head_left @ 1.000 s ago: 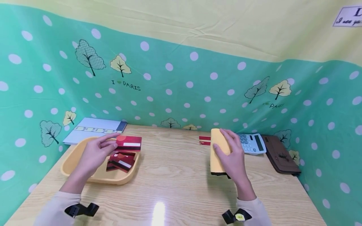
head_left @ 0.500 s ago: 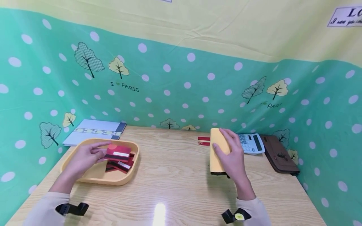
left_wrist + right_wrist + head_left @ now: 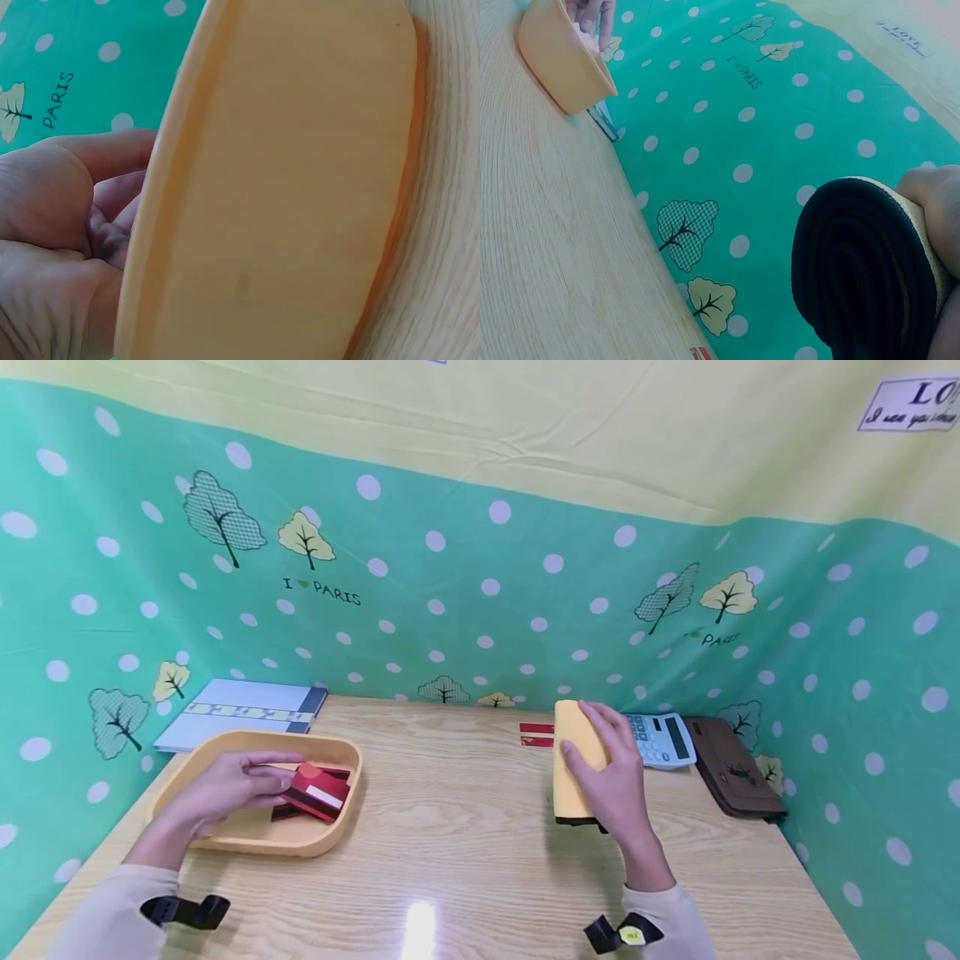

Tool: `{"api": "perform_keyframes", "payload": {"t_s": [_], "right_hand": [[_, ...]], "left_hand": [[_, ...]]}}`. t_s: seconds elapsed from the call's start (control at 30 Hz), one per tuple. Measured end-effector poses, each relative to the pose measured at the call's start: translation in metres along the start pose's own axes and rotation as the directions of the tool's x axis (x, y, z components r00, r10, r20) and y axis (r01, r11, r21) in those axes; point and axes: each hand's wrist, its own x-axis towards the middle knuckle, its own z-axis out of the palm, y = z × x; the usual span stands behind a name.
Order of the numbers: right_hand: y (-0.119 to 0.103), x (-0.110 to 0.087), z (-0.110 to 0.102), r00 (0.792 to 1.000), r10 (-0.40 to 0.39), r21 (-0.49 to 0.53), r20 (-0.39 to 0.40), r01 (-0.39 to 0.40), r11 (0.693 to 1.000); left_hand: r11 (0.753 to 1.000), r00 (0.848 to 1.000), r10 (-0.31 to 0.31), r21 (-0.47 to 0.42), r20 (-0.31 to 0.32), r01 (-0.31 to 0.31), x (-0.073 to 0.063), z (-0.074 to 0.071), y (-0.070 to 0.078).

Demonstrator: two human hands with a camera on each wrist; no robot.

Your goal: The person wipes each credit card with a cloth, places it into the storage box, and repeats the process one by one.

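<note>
Inside the pale orange basket [image 3: 341, 839] at the left, my left hand [image 3: 236, 785] pinches the left end of a red card [image 3: 318, 789]. This card has a black stripe and a white strip and lies over other red cards [image 3: 283, 812]. In the left wrist view the basket wall hides the fingertips and the cards. My right hand [image 3: 611, 768] grips a folded yellow cloth [image 3: 573, 760], held upright over the table on the right. Its black-edged layers show rolled together at the cloth's end [image 3: 855, 262] in the right wrist view.
A white notebook [image 3: 247, 706] lies behind the basket. Red strips [image 3: 536, 728] lie on the table, partly behind the cloth. At the back right are a light blue calculator [image 3: 663, 742] and a brown case [image 3: 735, 768]. A green dotted curtain [image 3: 465, 610] encloses the table.
My left hand has lowered the red card from above the basket down onto the other cards, moving slightly left. My right hand keeps holding the cloth in place.
</note>
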Motion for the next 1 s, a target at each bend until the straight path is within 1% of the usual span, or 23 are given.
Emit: {"api": "perform_keyframes", "payload": {"t_s": [0.1,0.33,0.53,0.67,0.73,0.77,0.87,0.9,1.0], "right_hand": [[0.0,0.0,0.0,1.0,0.006,0.004,0.001,-0.006,1.0],[0.0,0.0,0.0,1.0,-0.005,0.009,0.001,0.005,1.0],[0.001,0.0,-0.002,1.0,-0.008,0.002,-0.003,0.008,1.0],[0.002,0.001,-0.005,1.0,0.004,-0.008,-0.01,-0.004,1.0],[0.003,0.001,-0.006,1.0,0.004,-0.015,-0.018,-0.004,1.0],[0.003,0.001,-0.007,1.0,0.004,-0.019,-0.023,-0.004,1.0],[0.005,0.003,-0.008,0.999,0.0,-0.025,-0.034,-0.001,1.0],[0.005,0.003,-0.008,0.999,-0.002,-0.026,-0.039,0.0,1.0],[0.007,0.004,-0.01,0.999,-0.004,-0.022,-0.047,0.003,1.0]], "left_hand": [[1.0,1.0,0.013,0.02,-0.011,-0.013,0.0,0.0,-0.002],[0.992,0.998,0.029,0.122,-0.059,-0.022,0.002,-0.002,-0.006],[0.986,0.996,0.055,0.161,-0.075,-0.042,0.004,-0.001,-0.007],[0.974,0.993,0.055,0.226,-0.108,-0.029,0.005,0.002,-0.005],[0.958,0.99,0.054,0.285,-0.131,-0.014,0.005,0.003,-0.003],[0.951,0.988,0.061,0.31,-0.14,-0.015,0.005,0.005,-0.002],[0.937,0.982,0.098,0.348,-0.162,-0.036,0.008,0.01,0.003],[0.933,0.979,0.115,0.355,-0.166,-0.049,0.01,0.014,0.006],[0.934,0.971,0.164,0.343,-0.172,-0.097,0.019,0.03,0.018]]}}
